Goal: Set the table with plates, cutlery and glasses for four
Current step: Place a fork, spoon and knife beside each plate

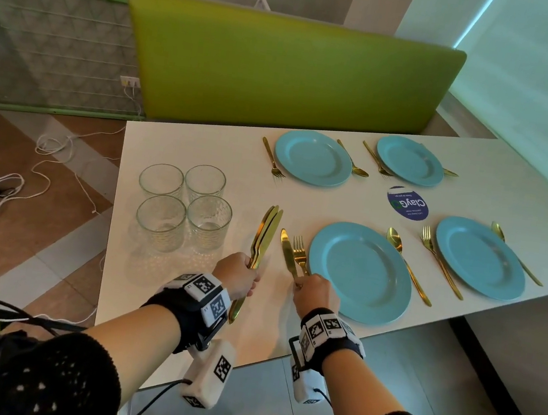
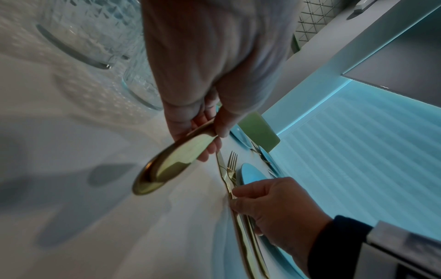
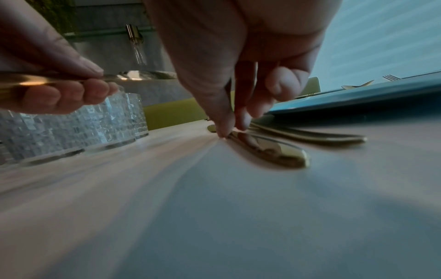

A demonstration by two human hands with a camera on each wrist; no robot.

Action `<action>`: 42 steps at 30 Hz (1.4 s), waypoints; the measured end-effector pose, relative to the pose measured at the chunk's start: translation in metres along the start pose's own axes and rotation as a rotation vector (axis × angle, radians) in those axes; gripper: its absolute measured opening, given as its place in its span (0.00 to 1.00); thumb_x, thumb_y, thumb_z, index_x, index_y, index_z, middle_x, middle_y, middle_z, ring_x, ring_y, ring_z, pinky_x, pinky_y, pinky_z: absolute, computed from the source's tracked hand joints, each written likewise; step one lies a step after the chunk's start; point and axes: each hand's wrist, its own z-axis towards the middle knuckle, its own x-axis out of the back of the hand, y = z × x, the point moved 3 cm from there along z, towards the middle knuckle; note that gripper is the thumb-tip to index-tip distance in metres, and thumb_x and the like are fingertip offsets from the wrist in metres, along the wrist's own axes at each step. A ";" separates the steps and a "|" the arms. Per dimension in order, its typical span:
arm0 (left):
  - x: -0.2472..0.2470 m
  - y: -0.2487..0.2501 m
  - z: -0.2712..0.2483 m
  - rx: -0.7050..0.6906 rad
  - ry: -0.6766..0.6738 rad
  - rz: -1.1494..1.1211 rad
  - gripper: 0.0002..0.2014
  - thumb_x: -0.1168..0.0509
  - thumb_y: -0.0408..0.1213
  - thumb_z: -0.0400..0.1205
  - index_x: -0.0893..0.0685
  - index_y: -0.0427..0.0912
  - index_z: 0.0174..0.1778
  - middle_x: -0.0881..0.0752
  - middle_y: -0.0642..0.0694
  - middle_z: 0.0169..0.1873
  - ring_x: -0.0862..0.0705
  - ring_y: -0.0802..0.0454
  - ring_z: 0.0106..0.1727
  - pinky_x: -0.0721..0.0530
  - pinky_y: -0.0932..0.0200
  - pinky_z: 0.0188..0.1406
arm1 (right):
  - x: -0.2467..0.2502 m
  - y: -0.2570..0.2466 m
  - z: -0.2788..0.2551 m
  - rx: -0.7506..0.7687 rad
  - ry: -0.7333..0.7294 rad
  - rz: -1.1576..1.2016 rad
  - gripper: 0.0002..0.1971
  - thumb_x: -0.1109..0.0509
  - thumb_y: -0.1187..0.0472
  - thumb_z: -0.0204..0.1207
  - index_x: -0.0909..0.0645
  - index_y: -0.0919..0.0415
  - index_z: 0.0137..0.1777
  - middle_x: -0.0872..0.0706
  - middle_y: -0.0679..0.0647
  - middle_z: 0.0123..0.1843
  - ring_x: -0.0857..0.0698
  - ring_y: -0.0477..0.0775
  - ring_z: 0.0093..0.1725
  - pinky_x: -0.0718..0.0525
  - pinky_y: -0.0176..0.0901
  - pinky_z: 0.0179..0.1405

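My left hand [image 1: 246, 273] grips a bunch of three gold knives [image 1: 266, 232] by their handles, blades pointing away, just above the white table [image 1: 185, 300]. The handle ends [image 2: 167, 166] stick out below the fingers. My right hand [image 1: 304, 288] pinches the handle of a single gold knife [image 1: 285, 248], which lies flat on the table. That knife sits beside a gold fork [image 1: 299, 249], left of the near blue plate [image 1: 359, 273]. In the right wrist view my fingertips [image 3: 225, 130] press on the knife handle [image 3: 269, 151], with the fork handle [image 3: 310, 136] just behind it.
Several clear glasses [image 1: 184, 208] stand grouped at the table's left. Three more blue plates [image 1: 313, 158] [image 1: 409, 160] [image 1: 480, 258] each have a gold fork and spoon beside them. A round blue sticker [image 1: 407, 203] marks the middle. A green bench back [image 1: 282, 70] is behind the table.
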 end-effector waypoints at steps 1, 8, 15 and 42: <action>0.000 0.000 0.001 0.001 0.001 0.001 0.08 0.40 0.30 0.83 0.21 0.32 0.56 0.18 0.42 0.39 0.20 0.48 0.39 0.18 0.61 0.37 | 0.001 0.000 -0.001 -0.004 0.007 0.019 0.13 0.40 0.61 0.82 0.14 0.55 0.58 0.16 0.54 0.57 0.15 0.56 0.56 0.17 0.43 0.54; -0.001 0.018 0.000 -0.028 -0.014 -0.008 0.07 0.38 0.32 0.82 0.19 0.35 0.53 0.15 0.42 0.40 0.19 0.50 0.35 0.16 0.61 0.40 | 0.025 -0.002 -0.005 -0.051 0.040 0.161 0.10 0.36 0.58 0.79 0.13 0.47 0.50 0.16 0.54 0.48 0.17 0.56 0.47 0.18 0.42 0.49; -0.020 0.061 -0.006 -0.128 -0.143 -0.032 0.06 0.34 0.29 0.79 0.20 0.37 0.36 0.16 0.38 0.31 0.20 0.44 0.30 0.13 0.46 0.42 | 0.074 0.007 0.001 -0.038 0.012 0.443 0.18 0.33 0.50 0.78 0.11 0.66 0.47 0.16 0.57 0.35 0.22 0.51 0.33 0.20 0.44 0.35; -0.187 0.176 0.090 -0.066 -0.161 -0.123 0.07 0.39 0.27 0.82 0.22 0.36 0.38 0.18 0.43 0.31 0.21 0.48 0.31 0.14 0.46 0.48 | 0.135 0.224 0.152 -0.244 -0.098 0.412 0.16 0.30 0.55 0.76 0.23 0.52 0.27 0.15 0.55 0.39 0.22 0.51 0.31 0.20 0.40 0.36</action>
